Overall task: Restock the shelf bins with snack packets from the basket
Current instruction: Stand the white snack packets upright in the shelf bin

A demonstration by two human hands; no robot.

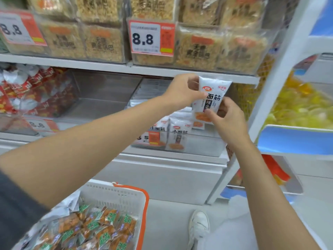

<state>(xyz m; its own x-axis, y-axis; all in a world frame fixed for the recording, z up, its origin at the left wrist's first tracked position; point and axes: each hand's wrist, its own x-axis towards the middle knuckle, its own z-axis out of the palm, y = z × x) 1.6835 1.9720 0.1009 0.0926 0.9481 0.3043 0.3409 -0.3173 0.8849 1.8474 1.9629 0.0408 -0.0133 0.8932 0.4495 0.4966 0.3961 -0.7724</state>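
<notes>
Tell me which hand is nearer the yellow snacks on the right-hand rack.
Right. The right hand, pinching the lower end of the white packet, is just left of the yellow snacks; the left hand grips the packet's top, farther left.
</notes>
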